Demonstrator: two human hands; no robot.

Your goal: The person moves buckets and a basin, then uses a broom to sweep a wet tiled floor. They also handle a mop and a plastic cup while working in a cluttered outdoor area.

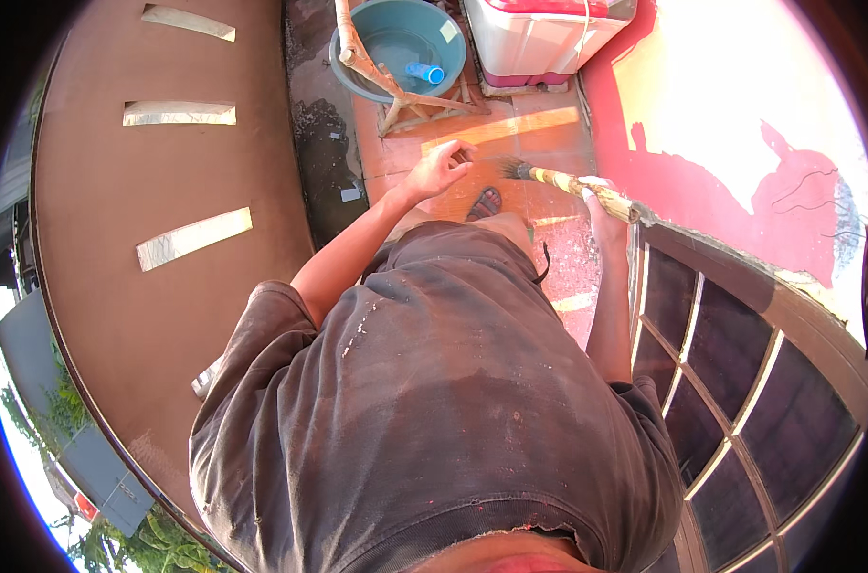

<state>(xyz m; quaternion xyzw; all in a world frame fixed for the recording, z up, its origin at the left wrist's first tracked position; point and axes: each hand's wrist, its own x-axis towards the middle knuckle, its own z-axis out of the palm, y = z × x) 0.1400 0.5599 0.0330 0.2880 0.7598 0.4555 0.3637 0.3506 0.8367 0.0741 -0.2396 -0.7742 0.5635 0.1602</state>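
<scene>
My right hand (608, 220) grips the thick, pale yellowish-brown handle of a brush (559, 180). The brush lies nearly level, its dark bristles (513, 169) pointing left over the tiled floor. My left hand (442, 170) hangs in the air left of the bristles, fingers loosely curled and apart, with nothing seen in it. Below the hands, a sandalled foot (484, 204) stands on orange floor tiles (548, 136). At my right stands a pink wall (677, 186), partly in bright sun, with shadows across it.
Ahead, a blue-green plastic basin (341, 54) holds a blue cylindrical object (425, 72) beside a pole stand (373, 71). A white appliance with a red lid (534, 39) stands against the wall. A brown wall with slots (176, 157) runs along the left, a paned window (735, 372) on the right.
</scene>
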